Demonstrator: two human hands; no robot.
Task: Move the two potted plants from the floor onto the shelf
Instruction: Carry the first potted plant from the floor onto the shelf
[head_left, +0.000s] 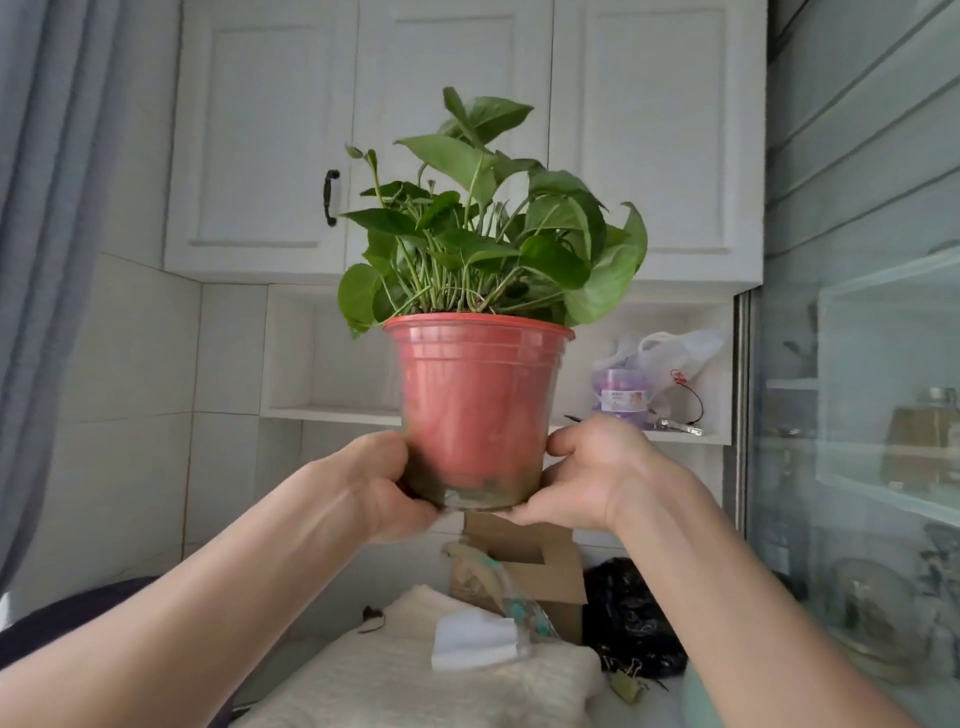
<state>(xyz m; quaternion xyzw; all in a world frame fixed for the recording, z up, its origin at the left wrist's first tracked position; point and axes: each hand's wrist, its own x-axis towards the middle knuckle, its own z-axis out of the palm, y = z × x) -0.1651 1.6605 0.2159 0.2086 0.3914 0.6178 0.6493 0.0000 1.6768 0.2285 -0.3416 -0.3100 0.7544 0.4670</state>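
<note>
Both forearms reach forward from the bottom of the view, and between them the potted plant (478, 415) is held up in the air, upright, at about the level of the shelf (332, 414) behind it. Its red pot sits inside a clear outer sleeve with murky residue at the bottom, and the leaves fan out above the rim in front of the white cupboard doors (260, 140). The left hand (384, 483) wraps the lower left side of the pot, fingers curled round the base; the right hand (587, 478) cups the lower right side with its thumb pressed against the wall and its fingers tucked beneath. Gripping low and from both sides likely keeps the pot level, so soil and any water in the sleeve stay put.

Behind the pot, the left part of the shelf looks bare, while the right part holds a white plastic bag (670, 358) and a purple container (621, 395). The bare stretch seems the natural landing spot. Below the hands lie a cardboard box (550, 561), a black bag (628, 618) and a folded cream towel (426, 670). Only this one plant is in view; where the second stands cannot be told.
</note>
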